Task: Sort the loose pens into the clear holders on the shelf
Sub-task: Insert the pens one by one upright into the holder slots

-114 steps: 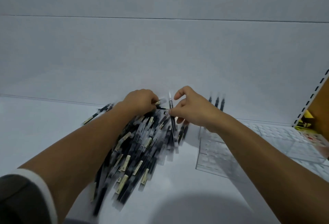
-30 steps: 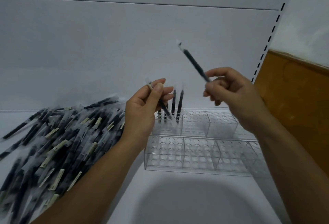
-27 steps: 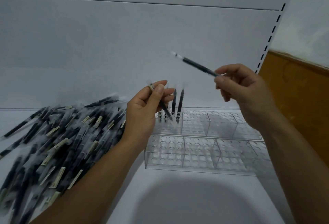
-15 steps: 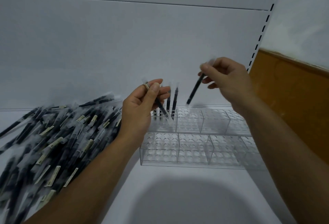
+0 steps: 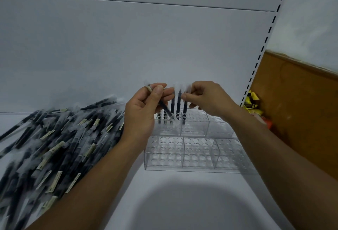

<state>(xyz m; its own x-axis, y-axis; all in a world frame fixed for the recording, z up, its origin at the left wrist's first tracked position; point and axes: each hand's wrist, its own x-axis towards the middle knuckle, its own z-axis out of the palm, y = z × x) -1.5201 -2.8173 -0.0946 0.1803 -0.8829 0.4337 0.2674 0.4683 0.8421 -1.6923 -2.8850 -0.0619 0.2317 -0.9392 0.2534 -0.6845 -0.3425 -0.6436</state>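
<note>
A big heap of loose dark pens (image 5: 60, 138) with clear caps lies on the white shelf at the left. Two rows of clear holders with round holes stand at centre right: a near row (image 5: 193, 154) and a far row (image 5: 199, 125). Several pens (image 5: 178, 106) stand upright in the far row's left block. My left hand (image 5: 144, 111) grips one pen (image 5: 165, 109) slanting down toward the holders. My right hand (image 5: 206, 98) pinches the top of an upright pen (image 5: 185, 110) whose lower end sits in the far holder.
The white back panel rises behind the shelf, with a slotted upright (image 5: 263, 47) at the right. Beyond it is a brown board (image 5: 296, 105) with yellow packets (image 5: 251, 101) at its foot. My head's shadow falls on the near shelf surface (image 5: 182, 202).
My right hand swung its pen from pointing up to tip down and lowered it into the far holder beside the standing pens. My left hand kept its pen almost still.
</note>
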